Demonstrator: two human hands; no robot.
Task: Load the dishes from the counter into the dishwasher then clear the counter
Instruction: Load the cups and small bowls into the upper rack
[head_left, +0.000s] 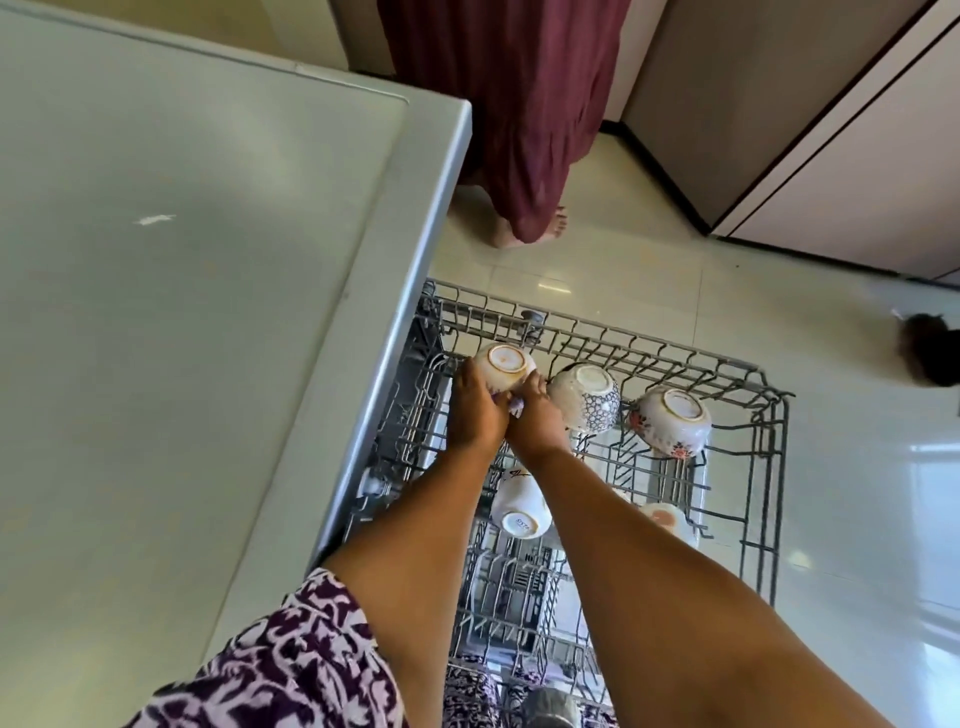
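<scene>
**Ceramic bowl held upside down over the rack corner**

Head view: the left hand (475, 410) and right hand (535, 421) both wrap their fingers round a small bowl (504, 366). It is held foot up at the back-left corner of the pulled-out dishwasher rack (613, 340), probably so it drains and sits over the tines.

A blue-patterned bowl (587, 397) sits just beside the right hand, so that side is tight. A floral bowl (672, 421) is further right, also inverted. A white bowl (519, 506) lies tilted under the forearms.

The grey countertop (182, 312) overhangs the rack's left edge and crowds the left hand. A person in a maroon skirt (519, 104) stands beyond the rack. I cannot identify the dark object (930, 356) on the floor.
</scene>
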